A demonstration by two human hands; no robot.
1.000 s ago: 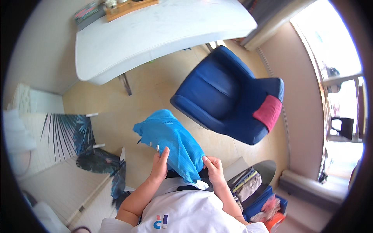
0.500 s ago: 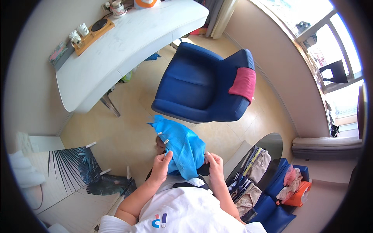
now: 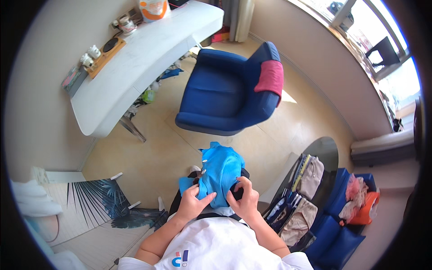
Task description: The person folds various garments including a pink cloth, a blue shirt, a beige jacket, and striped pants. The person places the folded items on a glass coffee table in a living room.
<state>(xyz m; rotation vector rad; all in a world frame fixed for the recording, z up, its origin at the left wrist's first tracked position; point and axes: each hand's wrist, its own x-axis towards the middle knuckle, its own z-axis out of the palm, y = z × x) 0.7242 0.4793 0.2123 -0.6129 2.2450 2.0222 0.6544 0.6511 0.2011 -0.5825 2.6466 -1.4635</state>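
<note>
Blue garment (image 3: 224, 167), left hand (image 3: 193, 203) pinching it, fingertips hidden, right hand (image 3: 246, 200) touching, grip unclear

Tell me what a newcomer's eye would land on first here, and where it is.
Probably the bright blue cloth with white buttons, low in the middle, with the left hand and right hand on it. Next, the dark blue armchair beyond it, a pink cloth draped over its back. Then the long white desk at upper left.
</note>
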